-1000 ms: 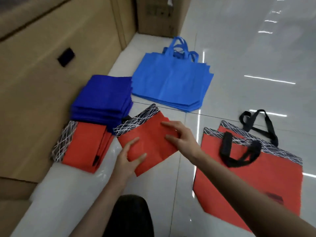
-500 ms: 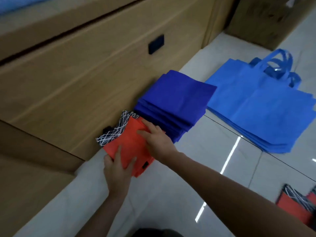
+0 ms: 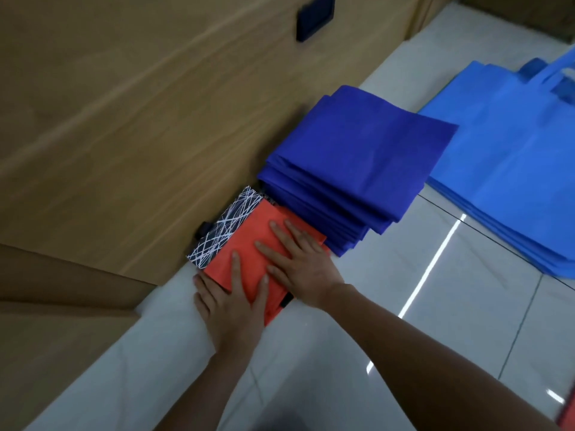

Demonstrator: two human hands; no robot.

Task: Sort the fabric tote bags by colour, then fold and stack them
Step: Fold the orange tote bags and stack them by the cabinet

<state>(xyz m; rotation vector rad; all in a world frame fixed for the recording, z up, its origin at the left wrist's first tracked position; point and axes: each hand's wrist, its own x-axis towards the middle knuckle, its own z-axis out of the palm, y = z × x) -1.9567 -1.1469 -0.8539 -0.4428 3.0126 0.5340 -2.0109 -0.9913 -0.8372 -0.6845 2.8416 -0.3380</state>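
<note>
A folded red tote bag point(image 3: 249, 241) with a black-and-white line-patterned band lies on top of the small red stack by the wooden panel. My left hand point(image 3: 231, 301) lies flat on its near corner, fingers straight. My right hand point(image 3: 298, 262) presses flat on its right half, fingers spread. Right behind it stands a taller stack of folded dark blue bags point(image 3: 348, 169). A pile of unfolded light blue bags point(image 3: 510, 169) with handles lies flat at the right.
A wooden panel point(image 3: 124, 119) with a black recessed handle point(image 3: 314, 18) runs along the left, close against the stacks. Glossy white floor tiles point(image 3: 420, 306) spread to the right and front. A sliver of red fabric point(image 3: 568, 412) shows at the lower right edge.
The folded red bag went from the floor in front of me onto the red stack by the panel. Both hands now lie flat on it, and my view has moved closer.
</note>
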